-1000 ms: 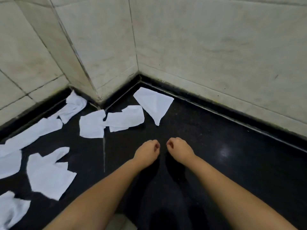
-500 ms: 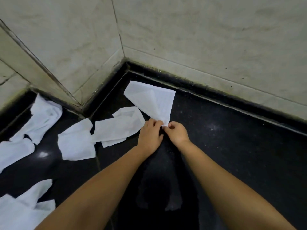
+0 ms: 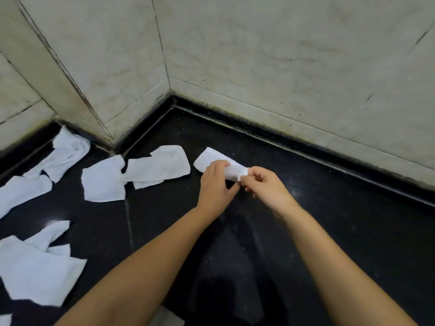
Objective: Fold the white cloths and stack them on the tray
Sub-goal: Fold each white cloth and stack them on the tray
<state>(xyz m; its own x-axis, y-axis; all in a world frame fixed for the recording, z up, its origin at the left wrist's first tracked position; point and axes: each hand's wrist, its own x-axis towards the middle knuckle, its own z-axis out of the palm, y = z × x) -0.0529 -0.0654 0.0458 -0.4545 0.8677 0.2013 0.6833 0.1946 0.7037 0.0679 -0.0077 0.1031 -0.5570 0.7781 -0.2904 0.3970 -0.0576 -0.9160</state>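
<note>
A small white cloth (image 3: pixel 211 160) lies bunched on the black floor near the wall corner. My left hand (image 3: pixel 215 184) grips its near part from the left. My right hand (image 3: pixel 263 187) pinches its near right corner between thumb and fingers. The two hands meet at the cloth's near end, which is lifted slightly off the floor. No tray is in view.
Several other white cloths lie loose on the floor to the left: one (image 3: pixel 160 169) beside the held cloth, another (image 3: pixel 103 182), one by the wall (image 3: pixel 66 154), and a crumpled one (image 3: pixel 40 271) at the lower left. Pale tiled walls (image 3: pixel 282 67) close the corner.
Both hands reached forward from the bare floor to the triangular cloth, took hold of its near tip and gathered it into a narrower bunch. The camera moved closer to the corner.
</note>
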